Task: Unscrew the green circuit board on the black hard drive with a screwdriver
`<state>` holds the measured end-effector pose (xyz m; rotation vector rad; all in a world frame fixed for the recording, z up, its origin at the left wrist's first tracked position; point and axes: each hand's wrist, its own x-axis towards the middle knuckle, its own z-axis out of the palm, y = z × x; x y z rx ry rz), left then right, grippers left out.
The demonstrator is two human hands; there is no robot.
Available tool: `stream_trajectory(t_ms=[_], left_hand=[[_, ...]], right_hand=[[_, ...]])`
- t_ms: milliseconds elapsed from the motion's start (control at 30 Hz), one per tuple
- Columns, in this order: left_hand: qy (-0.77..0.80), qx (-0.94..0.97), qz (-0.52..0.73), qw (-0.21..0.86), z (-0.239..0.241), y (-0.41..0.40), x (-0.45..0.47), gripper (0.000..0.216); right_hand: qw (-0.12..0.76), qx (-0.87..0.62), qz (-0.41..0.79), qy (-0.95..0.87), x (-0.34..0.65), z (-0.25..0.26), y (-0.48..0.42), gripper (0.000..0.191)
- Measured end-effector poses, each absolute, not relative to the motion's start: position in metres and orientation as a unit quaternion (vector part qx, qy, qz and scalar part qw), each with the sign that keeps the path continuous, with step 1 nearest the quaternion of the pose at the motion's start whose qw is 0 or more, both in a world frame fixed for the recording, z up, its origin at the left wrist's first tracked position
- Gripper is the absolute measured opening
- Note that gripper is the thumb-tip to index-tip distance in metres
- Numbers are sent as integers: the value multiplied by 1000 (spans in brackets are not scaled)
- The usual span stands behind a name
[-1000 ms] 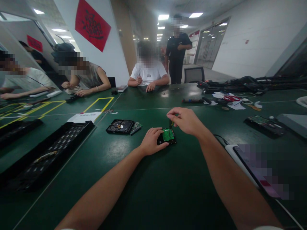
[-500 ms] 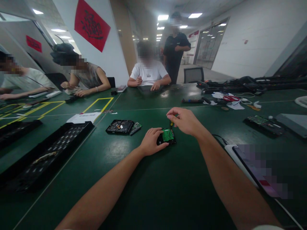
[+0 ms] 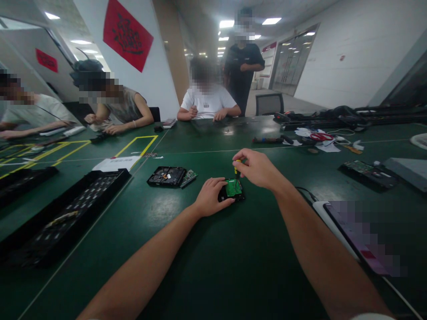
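A black hard drive with a green circuit board (image 3: 233,188) lies on the green table in front of me. My left hand (image 3: 212,198) grips its left side, thumb along the near edge and fingers along the far edge. My right hand (image 3: 255,168) pinches a small yellow-and-black screwdriver (image 3: 237,170) above the drive. The screwdriver stands nearly upright with its tip down on the board; the exact contact spot is too small to make out. Left of the drive lie another black hard drive (image 3: 167,176) and a loose circuit board (image 3: 189,178).
Long black trays (image 3: 66,218) stand on the left near a white paper (image 3: 117,164). To the right are a phone (image 3: 356,235) with a cable, another drive (image 3: 368,174) and a grey box (image 3: 408,171). Several people sit or stand across the table (image 3: 187,249).
My right fingers have shifted slightly on the screwdriver, and more of its yellow handle shows. My left hand and the drive stay in place. The person opposite has moved a hand slightly.
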<state>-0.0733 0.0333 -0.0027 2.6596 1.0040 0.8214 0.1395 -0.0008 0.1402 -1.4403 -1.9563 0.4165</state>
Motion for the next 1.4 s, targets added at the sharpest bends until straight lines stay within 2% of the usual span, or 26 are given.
stream_trajectory(t_ms=[233, 533, 900, 1100, 1200, 1400], left_hand=[[337, 896, 275, 86, -4, 35, -74, 65], [338, 896, 274, 93, -2, 34, -74, 64], [337, 898, 272, 85, -4, 34, -74, 63], [338, 897, 271, 87, -2, 33, -74, 62], [338, 896, 273, 90, -3, 33, -74, 63], [335, 896, 277, 91, -3, 34, -74, 62]], right_hand=[[318, -529, 131, -776, 139, 144, -3, 16], [327, -554, 143, -752, 141, 146, -5, 11], [341, -547, 167, -746, 142, 144, -4, 16], [325, -527, 127, -775, 141, 145, -3, 16], [333, -532, 145, -765, 143, 143, -2, 13], [328, -564, 170, -738, 142, 147, -7, 22]])
